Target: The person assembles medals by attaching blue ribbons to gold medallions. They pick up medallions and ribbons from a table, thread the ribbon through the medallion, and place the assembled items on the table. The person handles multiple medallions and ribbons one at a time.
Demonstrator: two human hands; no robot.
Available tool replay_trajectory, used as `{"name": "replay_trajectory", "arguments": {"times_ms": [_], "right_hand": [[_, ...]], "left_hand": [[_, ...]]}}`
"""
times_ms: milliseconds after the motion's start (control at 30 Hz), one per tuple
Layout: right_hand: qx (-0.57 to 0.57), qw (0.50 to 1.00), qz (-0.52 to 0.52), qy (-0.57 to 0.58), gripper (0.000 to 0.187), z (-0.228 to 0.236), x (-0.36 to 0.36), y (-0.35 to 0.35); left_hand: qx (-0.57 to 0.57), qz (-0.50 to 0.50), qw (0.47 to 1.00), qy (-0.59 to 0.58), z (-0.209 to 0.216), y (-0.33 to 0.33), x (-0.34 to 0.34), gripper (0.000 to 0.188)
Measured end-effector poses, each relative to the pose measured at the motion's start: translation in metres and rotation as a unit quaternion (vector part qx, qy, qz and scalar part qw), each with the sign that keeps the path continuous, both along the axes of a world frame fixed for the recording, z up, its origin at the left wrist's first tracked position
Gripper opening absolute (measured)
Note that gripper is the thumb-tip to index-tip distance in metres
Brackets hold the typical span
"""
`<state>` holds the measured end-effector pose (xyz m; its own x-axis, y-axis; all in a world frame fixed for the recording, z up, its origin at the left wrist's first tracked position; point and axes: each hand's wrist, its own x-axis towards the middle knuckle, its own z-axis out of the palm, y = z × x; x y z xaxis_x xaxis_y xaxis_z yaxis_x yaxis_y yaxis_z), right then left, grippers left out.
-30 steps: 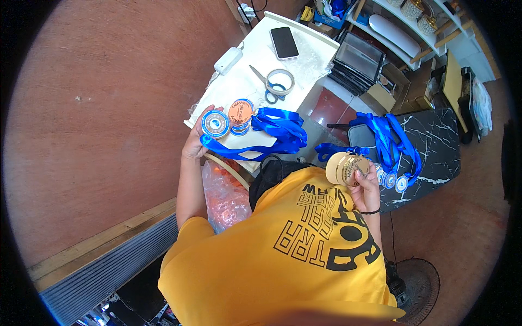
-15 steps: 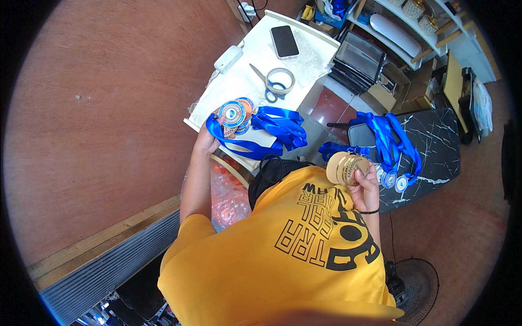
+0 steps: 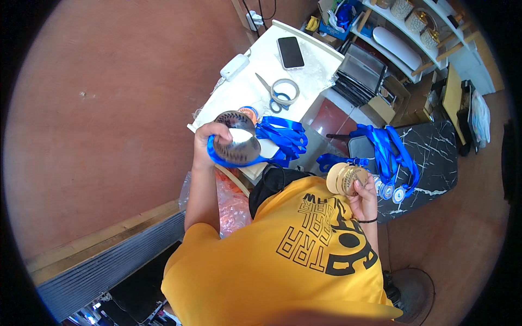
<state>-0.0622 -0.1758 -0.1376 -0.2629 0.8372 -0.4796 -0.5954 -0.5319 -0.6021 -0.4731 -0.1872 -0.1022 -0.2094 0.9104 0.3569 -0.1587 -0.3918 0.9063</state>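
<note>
My left hand [image 3: 205, 140] is closed on two or more metallic medals [image 3: 243, 153] at the near left corner of the white table [image 3: 255, 54]. Their patterned metal sides are turned up, and a loop of blue ribbon [image 3: 218, 160] hangs beside them. A bronze-coloured medal [image 3: 248, 112] lies just beyond, next to a heap of folded blue ribbons [image 3: 283, 135]. In front of my chest, my right hand [image 3: 365, 200] grips several gold medals [image 3: 348, 178] fanned out, thumb on the top one.
Scissors [image 3: 276, 103], a tape roll [image 3: 285, 91], a phone [image 3: 290, 53] and a white adapter [image 3: 235, 67] lie on the white table. On the black marbled table [image 3: 435, 157] at right are blue-ribboned medals [image 3: 387, 191]. A fan [image 3: 413, 293] stands low at the right.
My left hand has picked up and turned over the medals, which showed blue-and-white faces before and show metallic sides now. My right hand keeps its gold medals in nearly the same place.
</note>
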Motion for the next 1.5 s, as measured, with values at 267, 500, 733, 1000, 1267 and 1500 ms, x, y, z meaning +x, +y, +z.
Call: {"name": "replay_trajectory", "arguments": {"times_ms": [267, 500, 733, 1000, 1267, 1500], "right_hand": [[0.008, 1.0, 0.01, 0.0, 0.039, 0.001, -0.001, 0.0], [0.001, 1.0, 0.004, -0.004, 0.038, -0.002, 0.001, -0.002], [0.009, 1.0, 0.001, 0.004, 0.04, 0.0, 0.002, -0.004], [0.0, 1.0, -0.002, -0.005, 0.04, -0.002, 0.005, -0.005], [0.001, 1.0, 0.009, -0.007, 0.04, -0.004, 0.004, -0.002], [-0.005, 1.0, 0.008, -0.01, 0.04, -0.003, 0.002, -0.002]], "left_hand": [[-0.08, -0.13, 0.978, -0.141, 0.061, 0.001, 0.025, 0.005], [-0.179, -0.122, 0.966, -0.138, 0.015, 0.002, -0.029, 0.012], [-0.333, 0.088, 0.932, 0.11, -0.053, 0.002, -0.081, 0.015], [-0.437, 0.016, 0.873, 0.216, -0.071, 0.001, -0.084, 0.055], [-0.46, -0.029, 0.764, 0.452, -0.079, 0.013, -0.101, 0.042], [-0.312, 0.01, 0.731, 0.606, -0.073, 0.031, -0.064, 0.064]]}}
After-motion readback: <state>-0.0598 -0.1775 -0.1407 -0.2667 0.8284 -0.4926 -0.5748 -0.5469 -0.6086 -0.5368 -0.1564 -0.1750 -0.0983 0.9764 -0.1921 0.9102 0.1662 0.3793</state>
